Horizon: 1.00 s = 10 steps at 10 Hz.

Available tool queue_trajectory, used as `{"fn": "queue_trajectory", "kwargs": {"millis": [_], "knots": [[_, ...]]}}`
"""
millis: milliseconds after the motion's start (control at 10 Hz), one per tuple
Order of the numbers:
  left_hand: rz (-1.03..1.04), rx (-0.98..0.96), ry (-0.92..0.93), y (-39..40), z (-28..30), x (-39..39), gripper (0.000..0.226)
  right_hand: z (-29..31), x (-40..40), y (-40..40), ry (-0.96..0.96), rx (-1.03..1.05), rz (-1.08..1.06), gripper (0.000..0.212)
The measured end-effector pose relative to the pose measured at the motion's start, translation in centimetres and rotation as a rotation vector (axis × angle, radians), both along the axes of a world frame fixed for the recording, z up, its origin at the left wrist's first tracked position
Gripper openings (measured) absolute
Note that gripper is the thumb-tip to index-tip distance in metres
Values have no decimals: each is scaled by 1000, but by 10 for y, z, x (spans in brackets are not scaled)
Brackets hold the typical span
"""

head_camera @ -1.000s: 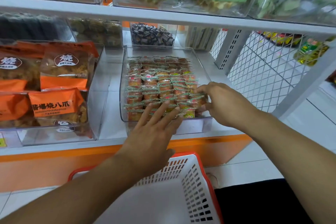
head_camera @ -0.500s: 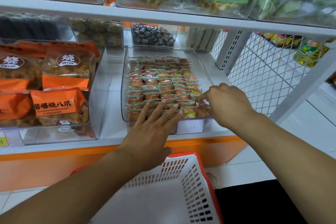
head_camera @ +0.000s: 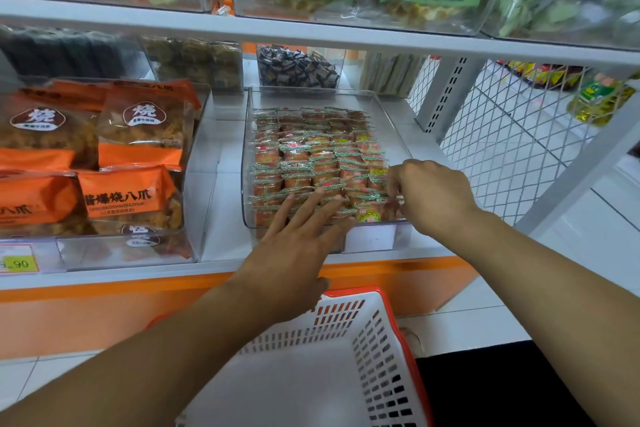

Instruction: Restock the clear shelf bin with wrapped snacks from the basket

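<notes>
Both hands work the clear shelf bin (head_camera: 398, 121): left hand (head_camera: 294, 239) flat on wrapped snacks (head_camera: 311, 163), right hand (head_camera: 429, 198) pinching one at the front, where careless tugging could topple rows toward the basket (head_camera: 391, 350)

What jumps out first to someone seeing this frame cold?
The clear bin mid-shelf, packed with rows of wrapped snacks. The left hand lies flat on its front rows, and the right hand curls over the bin's front right corner. Below, the white basket with a red rim shows no snacks.
</notes>
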<state>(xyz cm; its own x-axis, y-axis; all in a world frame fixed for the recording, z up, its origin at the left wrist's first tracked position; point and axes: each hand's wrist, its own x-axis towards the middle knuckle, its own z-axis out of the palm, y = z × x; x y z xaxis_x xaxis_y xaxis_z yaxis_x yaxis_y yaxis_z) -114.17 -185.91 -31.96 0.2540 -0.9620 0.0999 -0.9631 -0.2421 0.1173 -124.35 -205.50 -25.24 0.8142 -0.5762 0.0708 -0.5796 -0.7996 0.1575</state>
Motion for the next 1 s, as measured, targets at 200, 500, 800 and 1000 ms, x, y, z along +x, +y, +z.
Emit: {"fn": "queue_trajectory", "kwargs": {"millis": [200, 500, 800, 1000], "knots": [[-10, -12, -14, 10, 7, 6, 94, 7, -17, -1, -43, 84, 12, 35], [95, -49, 69, 51, 20, 20, 93, 27, -39, 2, -150, 101, -11, 45], [154, -61, 168, 72, 30, 23, 92, 9, -38, 22, -29, 223, 48, 45], [377, -434, 375, 112, 80, 20, 69, 59, -70, 16, -607, 418, 45, 28]]}}
